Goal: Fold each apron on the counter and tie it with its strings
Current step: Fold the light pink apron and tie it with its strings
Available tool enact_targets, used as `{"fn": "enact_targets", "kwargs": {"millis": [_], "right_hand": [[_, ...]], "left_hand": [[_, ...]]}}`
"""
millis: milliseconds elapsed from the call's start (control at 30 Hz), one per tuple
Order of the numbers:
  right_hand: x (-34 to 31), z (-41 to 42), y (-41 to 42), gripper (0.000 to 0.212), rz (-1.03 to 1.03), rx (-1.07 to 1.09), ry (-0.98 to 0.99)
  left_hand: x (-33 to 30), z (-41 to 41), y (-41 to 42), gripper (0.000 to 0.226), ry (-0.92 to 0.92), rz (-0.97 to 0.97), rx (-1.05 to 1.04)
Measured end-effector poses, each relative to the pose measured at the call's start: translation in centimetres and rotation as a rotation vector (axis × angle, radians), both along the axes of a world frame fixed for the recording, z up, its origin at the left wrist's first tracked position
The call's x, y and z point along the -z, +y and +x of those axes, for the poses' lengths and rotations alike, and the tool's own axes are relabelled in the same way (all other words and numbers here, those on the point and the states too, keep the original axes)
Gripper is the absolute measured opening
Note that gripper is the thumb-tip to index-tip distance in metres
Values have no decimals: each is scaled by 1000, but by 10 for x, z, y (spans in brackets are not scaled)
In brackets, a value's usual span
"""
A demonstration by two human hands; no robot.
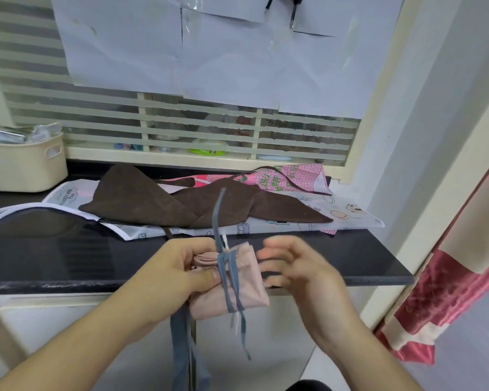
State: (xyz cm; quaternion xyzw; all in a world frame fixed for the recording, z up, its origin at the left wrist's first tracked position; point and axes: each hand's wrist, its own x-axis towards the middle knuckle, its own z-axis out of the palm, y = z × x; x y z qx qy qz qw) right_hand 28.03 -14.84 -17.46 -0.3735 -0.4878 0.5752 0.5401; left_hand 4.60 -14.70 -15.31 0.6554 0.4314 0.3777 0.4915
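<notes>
A pink apron (249, 289), folded into a small bundle, is held in the air just in front of the black counter (68, 258). Blue-grey strings (229, 277) wrap around its middle; one end sticks up, others hang down. My left hand (181, 266) grips the bundle's left end, thumb on the fabric. My right hand (291, 266) hovers just right of the bundle, fingers relaxed, blurred, holding nothing. On the counter lie a brown apron (153, 201), a white printed apron (322, 213) under it, and a pink checked apron (288, 176) at the back.
A cream basket (20, 165) with packets stands at the counter's left end. A slatted window with paper sheets rises behind the counter. A red curtain (446, 300) hangs at the right. White cabinet fronts are below the counter.
</notes>
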Motion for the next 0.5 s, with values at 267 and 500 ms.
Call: {"fn": "enact_targets", "kwargs": {"millis": [267,500], "right_hand": [[24,-35,-31,19,-46,-177,-243],[5,-37,-39,24,342,125,-802]], "left_hand": [[0,4,5,29,-236,-114,-147],[18,0,8,21,308,230,-420]]}}
